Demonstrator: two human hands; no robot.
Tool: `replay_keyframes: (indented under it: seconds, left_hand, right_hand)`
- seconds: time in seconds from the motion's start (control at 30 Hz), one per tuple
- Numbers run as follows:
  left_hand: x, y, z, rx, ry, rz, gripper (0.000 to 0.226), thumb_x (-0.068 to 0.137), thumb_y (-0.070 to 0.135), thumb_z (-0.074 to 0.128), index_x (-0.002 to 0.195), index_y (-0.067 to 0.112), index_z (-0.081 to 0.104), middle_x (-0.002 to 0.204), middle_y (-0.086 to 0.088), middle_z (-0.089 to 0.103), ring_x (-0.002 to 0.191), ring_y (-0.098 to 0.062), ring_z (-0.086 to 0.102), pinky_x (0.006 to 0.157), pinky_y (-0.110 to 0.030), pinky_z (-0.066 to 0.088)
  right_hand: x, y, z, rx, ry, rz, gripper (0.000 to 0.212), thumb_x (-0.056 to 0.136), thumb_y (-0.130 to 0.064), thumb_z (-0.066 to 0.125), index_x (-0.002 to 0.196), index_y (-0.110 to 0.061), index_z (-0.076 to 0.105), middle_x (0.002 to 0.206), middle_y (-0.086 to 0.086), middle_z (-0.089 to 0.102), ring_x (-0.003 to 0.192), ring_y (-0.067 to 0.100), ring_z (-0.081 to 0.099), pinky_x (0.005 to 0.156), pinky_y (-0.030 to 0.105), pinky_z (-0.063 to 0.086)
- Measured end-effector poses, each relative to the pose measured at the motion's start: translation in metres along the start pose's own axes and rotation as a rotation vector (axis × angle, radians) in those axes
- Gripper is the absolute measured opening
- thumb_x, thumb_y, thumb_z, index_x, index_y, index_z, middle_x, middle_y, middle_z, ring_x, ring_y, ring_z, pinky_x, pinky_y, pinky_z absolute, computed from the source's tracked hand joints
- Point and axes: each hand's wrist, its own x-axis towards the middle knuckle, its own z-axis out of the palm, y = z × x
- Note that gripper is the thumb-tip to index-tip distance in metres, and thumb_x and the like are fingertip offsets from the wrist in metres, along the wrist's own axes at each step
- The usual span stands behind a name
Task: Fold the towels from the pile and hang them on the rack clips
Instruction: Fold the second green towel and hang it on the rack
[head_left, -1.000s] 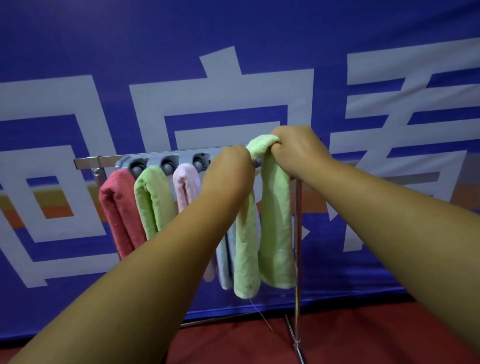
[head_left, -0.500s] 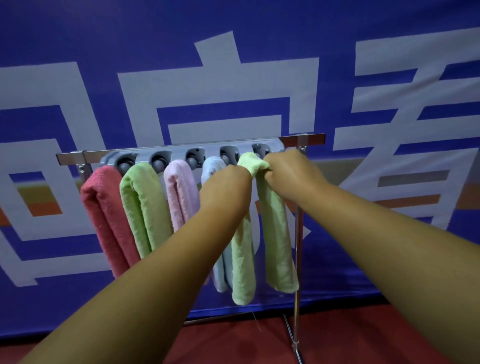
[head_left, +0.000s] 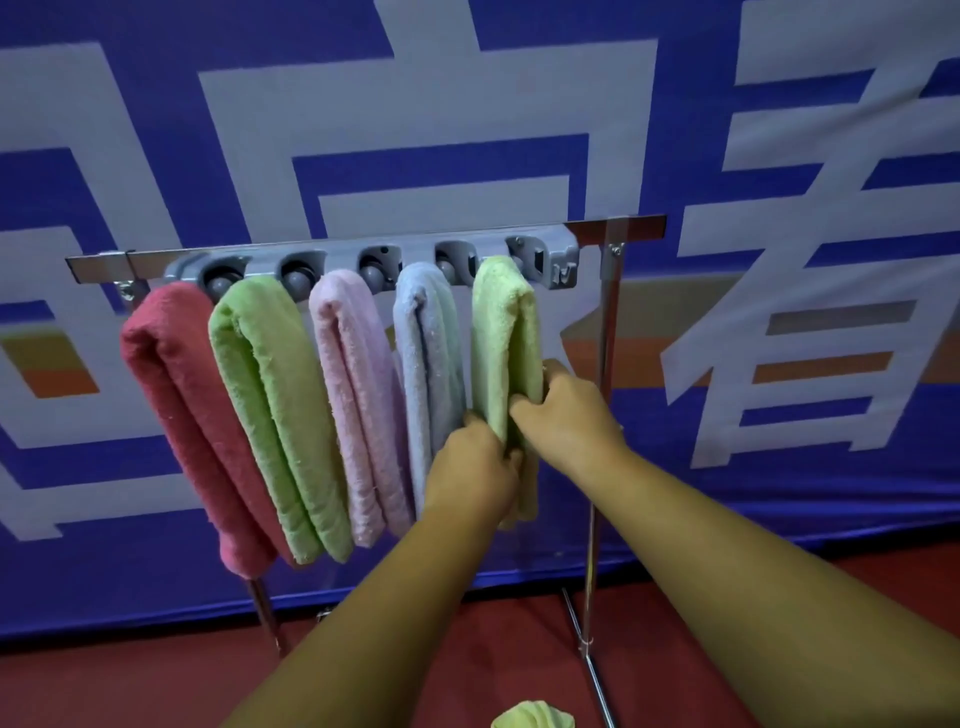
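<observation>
Terry cloth in five colours hangs from the grey clip strip (head_left: 550, 260) across the middle of the frame: a red towel (head_left: 171, 395), a green towel (head_left: 270, 384), a pink towel (head_left: 358, 384), a blue towel (head_left: 426, 353) and, rightmost, a pale green towel (head_left: 504, 332). The left hand (head_left: 475, 467) grips the pale green towel's lower half and hides the blue towel's bottom end. The right hand (head_left: 563, 410) pinches its right edge, fingers curled round the fold. Just to the right stands the rack's steel post (head_left: 605, 364). A blue banner (head_left: 467, 93) with white characters fills the background. At the bottom edge a yellow-green towel (head_left: 532, 716) lies on the red surface (head_left: 156, 686), partly cut off.
</observation>
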Motion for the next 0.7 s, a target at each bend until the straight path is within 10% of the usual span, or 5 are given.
replay_keyframes:
  seconds: [0.2, 0.37, 0.7]
  left_hand:
    - [-0.008, -0.029, 0.052, -0.031, -0.065, -0.132, 0.033, 0.101, 0.026, 0.056, 0.123, 0.002, 0.057, 0.113, -0.020, 0.076, 0.109, -0.042, 0.074, 0.085, -0.046, 0.059]
    - [-0.007, -0.049, 0.075, 0.138, -0.057, -0.074, 0.027, 0.105, 0.029, 0.054, 0.121, 0.008, 0.063, 0.112, -0.015, 0.077, 0.106, -0.039, 0.075, 0.080, -0.044, 0.057]
    - [-0.016, -0.054, 0.087, 0.331, -0.049, 0.005, 0.013, 0.104, 0.017, 0.055, 0.109, 0.012, 0.066, 0.102, -0.009, 0.079, 0.095, -0.034, 0.078, 0.065, -0.037, 0.044]
  right_hand:
    - [-0.009, 0.054, 0.045, -0.037, -0.172, 0.096, 0.023, 0.094, -0.027, 0.064, 0.117, -0.029, 0.069, 0.097, 0.001, 0.072, 0.095, 0.030, 0.070, 0.081, 0.041, 0.061]
    - [-0.018, 0.092, 0.075, -0.074, -0.188, 0.133, 0.004, 0.092, -0.034, 0.062, 0.093, -0.030, 0.063, 0.086, -0.001, 0.072, 0.083, 0.027, 0.073, 0.072, 0.040, 0.064]
    - [-0.042, 0.118, 0.101, -0.200, -0.225, 0.144, 0.031, 0.099, -0.042, 0.066, 0.118, -0.018, 0.068, 0.101, 0.008, 0.075, 0.089, 0.034, 0.073, 0.076, 0.048, 0.064]
